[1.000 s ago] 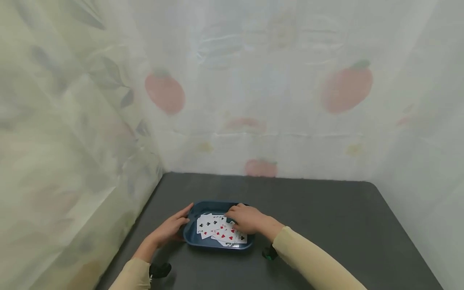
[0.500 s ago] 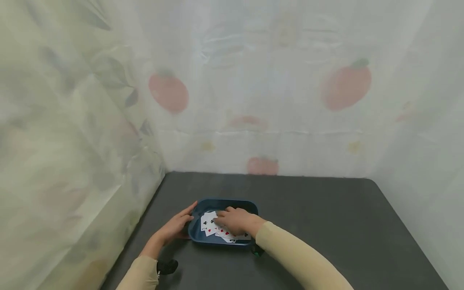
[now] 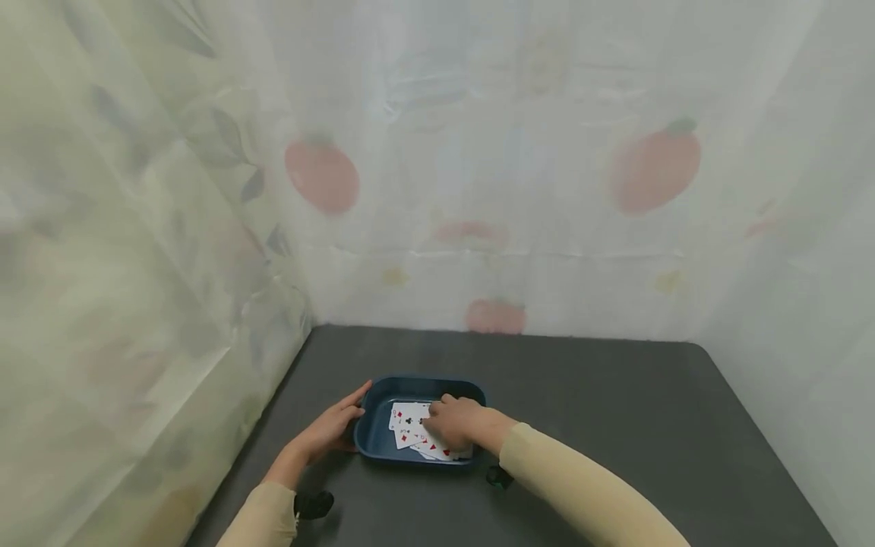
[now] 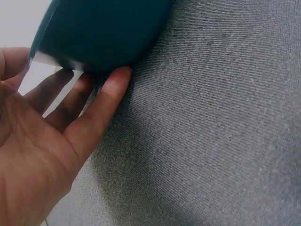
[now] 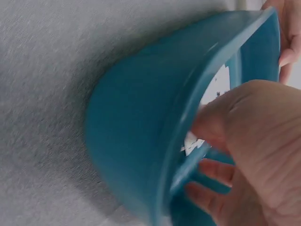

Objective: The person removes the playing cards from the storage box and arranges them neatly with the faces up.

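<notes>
In the head view a blue tray [image 3: 376, 450] stands on the dark table, with overlapping playing cards [image 3: 409, 434] face up inside it, red and black pips showing. My left hand [image 3: 326, 431] holds the tray's left end. The left wrist view shows that hand's fingers [image 4: 96, 110] against the tray's outer wall. Reaching into the tray from the right, my right hand [image 3: 459, 422] grips at the cards and covers part of them. In the right wrist view its thumb [image 5: 214, 125] lies over the cards; the exact contact of the fingertips is hidden.
A dark table [image 3: 588, 425] extends around the tray. A translucent patterned curtain [image 3: 547, 190] hangs behind it, and another sheet [image 3: 137, 304] borders the left side. A black wrist device [image 3: 314, 505] sits at my left wrist.
My right hand moved left over the cards, then back slightly right. The club card shifted right, exposing a diamond card at the left. Early on, the tray shifted slightly right in view.
</notes>
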Demonstrator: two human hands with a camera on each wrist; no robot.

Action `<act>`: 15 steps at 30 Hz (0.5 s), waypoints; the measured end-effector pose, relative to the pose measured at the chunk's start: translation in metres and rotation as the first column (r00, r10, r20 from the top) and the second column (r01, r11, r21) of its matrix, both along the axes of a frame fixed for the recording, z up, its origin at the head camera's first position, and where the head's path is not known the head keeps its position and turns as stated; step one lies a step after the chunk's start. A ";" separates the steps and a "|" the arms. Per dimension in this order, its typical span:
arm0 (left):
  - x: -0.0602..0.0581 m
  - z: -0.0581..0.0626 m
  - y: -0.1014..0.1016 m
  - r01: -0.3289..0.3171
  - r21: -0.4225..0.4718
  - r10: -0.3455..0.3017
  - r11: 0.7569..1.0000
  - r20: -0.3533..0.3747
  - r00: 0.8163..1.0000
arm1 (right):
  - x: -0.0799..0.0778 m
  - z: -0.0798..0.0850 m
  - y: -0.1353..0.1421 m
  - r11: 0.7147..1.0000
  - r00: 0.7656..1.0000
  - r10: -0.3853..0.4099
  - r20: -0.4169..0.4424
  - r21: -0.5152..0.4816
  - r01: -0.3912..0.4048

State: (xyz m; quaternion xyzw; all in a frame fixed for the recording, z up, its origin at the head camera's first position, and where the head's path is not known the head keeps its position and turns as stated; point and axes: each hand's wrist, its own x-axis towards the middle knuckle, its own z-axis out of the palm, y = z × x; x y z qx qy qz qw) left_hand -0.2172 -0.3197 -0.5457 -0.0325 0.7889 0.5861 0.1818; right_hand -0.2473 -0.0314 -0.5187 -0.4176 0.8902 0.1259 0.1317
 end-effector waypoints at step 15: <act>0.000 -0.004 -0.001 -0.011 0.003 0.011 1.000 -0.005 1.000 | 0.001 0.001 0.010 0.996 0.997 -0.007 0.071 -0.090 0.013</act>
